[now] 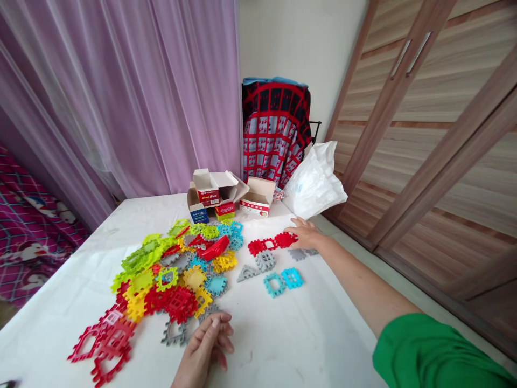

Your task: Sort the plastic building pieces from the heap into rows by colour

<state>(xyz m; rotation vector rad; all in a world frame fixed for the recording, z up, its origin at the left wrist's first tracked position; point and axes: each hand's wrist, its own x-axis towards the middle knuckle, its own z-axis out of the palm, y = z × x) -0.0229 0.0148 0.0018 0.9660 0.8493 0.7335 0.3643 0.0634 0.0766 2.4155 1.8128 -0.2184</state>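
My right hand (pixel 306 235) reaches across the table with its fingers around the right end of a row of red interlocking building tiles (pixel 285 240); the palm side is hidden. My left hand (pixel 208 342) rests near the front, its fingers loosely bent and apart, holding nothing visible. Just beyond its fingertips lie grey building tiles (pixel 174 334). Close to the red row are a grey square tile (pixel 265 261), a grey triangular tile (pixel 247 273), and a teal tile (pixel 274 284) beside a blue tile (pixel 292 278). More grey tiles (pixel 298 254) lie under my right wrist.
A large heap of mixed building tiles (pixel 161 269) spreads over the left of the white-covered table (pixel 291 345). Opened cardboard boxes (pixel 208 195) and a white plastic bag (pixel 313 183) stand at the back. Behind are a cloth-draped chair (pixel 274 129) and a wooden wardrobe (pixel 404 140).
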